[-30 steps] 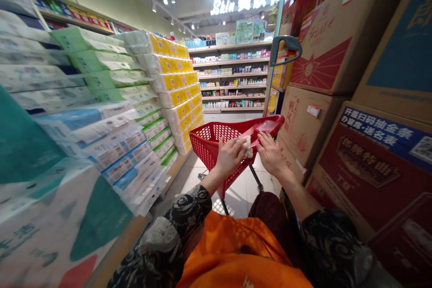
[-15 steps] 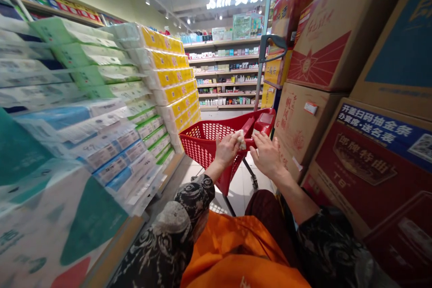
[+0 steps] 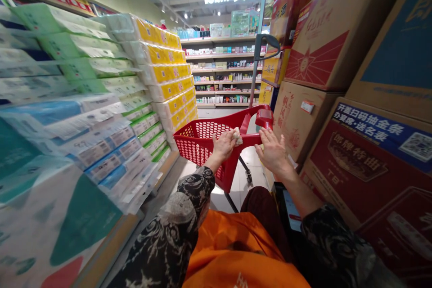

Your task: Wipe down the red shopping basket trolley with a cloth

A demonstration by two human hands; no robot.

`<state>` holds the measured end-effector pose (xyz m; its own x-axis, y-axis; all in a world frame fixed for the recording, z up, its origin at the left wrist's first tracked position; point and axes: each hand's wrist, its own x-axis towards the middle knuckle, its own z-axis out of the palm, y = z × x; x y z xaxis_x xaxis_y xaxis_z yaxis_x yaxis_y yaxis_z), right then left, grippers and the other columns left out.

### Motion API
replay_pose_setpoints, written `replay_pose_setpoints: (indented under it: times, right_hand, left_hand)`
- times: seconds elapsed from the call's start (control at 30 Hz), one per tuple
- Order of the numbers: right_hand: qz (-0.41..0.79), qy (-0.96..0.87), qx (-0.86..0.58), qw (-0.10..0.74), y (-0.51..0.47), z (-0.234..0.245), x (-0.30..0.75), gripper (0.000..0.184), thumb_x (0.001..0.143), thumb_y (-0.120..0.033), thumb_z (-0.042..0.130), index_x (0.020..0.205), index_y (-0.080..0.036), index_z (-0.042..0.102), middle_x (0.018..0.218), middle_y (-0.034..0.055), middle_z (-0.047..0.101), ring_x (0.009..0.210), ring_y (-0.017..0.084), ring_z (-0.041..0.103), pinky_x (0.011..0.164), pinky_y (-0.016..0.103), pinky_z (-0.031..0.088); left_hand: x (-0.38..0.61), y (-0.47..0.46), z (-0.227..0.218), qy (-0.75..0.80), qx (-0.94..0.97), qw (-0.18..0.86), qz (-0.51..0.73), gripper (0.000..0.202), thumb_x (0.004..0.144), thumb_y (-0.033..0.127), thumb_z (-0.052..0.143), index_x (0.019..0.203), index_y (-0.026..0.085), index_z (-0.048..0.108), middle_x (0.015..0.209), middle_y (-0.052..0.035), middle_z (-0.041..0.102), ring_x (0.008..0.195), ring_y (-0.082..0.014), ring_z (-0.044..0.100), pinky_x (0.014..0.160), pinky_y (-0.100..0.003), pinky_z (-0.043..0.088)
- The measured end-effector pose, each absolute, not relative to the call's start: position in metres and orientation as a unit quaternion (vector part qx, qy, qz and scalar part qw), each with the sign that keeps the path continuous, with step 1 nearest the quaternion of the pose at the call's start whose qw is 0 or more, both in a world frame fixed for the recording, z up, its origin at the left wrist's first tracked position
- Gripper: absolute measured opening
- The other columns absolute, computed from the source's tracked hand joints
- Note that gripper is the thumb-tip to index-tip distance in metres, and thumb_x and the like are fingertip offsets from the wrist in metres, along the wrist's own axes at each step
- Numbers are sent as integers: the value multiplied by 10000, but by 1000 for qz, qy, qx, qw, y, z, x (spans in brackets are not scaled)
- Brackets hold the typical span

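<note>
In a tiled supermarket aisle (image 3: 222, 113), a crumpled white tissue (image 3: 237, 136) was pinched in the curled left hand (image 3: 223, 146), while the open, empty right hand (image 3: 273, 152) was held beside a red plastic shopping trolley (image 3: 194, 149); the tissue could have been dropped through a loosened pinch.

The cart (image 3: 199, 141) is red mesh, the tissue (image 3: 237, 136) white, the apron (image 3: 232, 252) orange. The sleeve (image 3: 175, 220) is black with white swirls. The packs (image 3: 170, 92) are yellow and white, the carton (image 3: 354, 166) red and tan.

Single head-worn view, looking forward and down a shop aisle (image 3: 224, 112), just above the left hand (image 3: 223, 146) and right hand (image 3: 273, 152)
</note>
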<state>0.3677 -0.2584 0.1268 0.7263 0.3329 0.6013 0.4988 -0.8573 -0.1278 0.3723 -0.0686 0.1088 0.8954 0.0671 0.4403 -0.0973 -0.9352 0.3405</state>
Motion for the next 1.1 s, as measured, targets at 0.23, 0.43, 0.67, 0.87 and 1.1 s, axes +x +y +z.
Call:
replay_pose_setpoints:
  times: [0.23,0.43,0.67,0.87,1.1]
  right_hand:
    - [-285,-184,-930,142,-268,125,388,519,895,-324,312,1351,-93,400,1427,149,377,1332,280,294,1052,588,185]
    - [-276,-150,-941,130,-270,129,395,543,896,-350,323,1368,-84,366,1448,160,337,1349,298,246,1047,611,157]
    - [-220,-251,-941,57,-229,125,386,463,867,-293,406,1291,-120,476,1382,141,447,1325,305,292,1048,643,79]
    - [-195,-281,-939,32,-211,107,383,490,850,-269,441,1304,-85,452,1412,161,398,1340,303,272,1058,632,90]
    - [-199,-325,-924,25,-188,91,384,476,847,-243,439,1295,-84,463,1402,155,417,1333,297,289,1068,610,94]
  left_hand:
    - [369,-96,108,-6,951,164,260,412,921,334,342,1331,311,374,1227,-29,577,1143,-181,502,1085,-548,175]
    - [368,-87,92,19,957,127,262,460,914,310,345,1372,336,322,1254,-42,562,1150,-195,500,1087,-563,155]
    - [355,-23,61,107,961,89,239,436,916,271,324,1346,259,398,1251,-90,569,1125,-223,518,1093,-582,116]
    - [349,-15,44,70,960,73,262,472,912,185,286,1373,276,335,1361,-70,487,1235,-191,431,1096,-587,73]
    - [320,46,29,126,956,58,259,455,912,204,288,1352,294,362,1335,-46,515,1239,-195,422,1115,-547,28]
